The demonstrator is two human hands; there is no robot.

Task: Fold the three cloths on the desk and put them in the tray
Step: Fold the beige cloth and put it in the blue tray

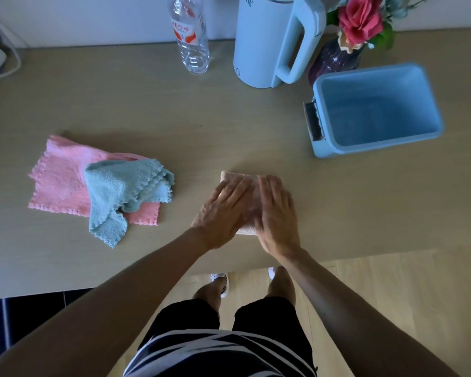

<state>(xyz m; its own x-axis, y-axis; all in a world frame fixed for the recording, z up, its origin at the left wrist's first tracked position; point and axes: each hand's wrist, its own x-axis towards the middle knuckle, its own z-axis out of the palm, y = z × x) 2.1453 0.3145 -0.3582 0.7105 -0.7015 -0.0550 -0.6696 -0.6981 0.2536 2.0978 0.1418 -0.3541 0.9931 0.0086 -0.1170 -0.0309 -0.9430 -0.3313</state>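
Two flat hands on a folded pale cloth at the front of the surface.
The left hand and right hand press side by side, each grip spread with straight fingers, clamped on nothing. To their left a crumpled blue-green cloth lies over a pink cloth. The blue tray stands well apart, far right; a kettle, bottle and flower vase stand behind.
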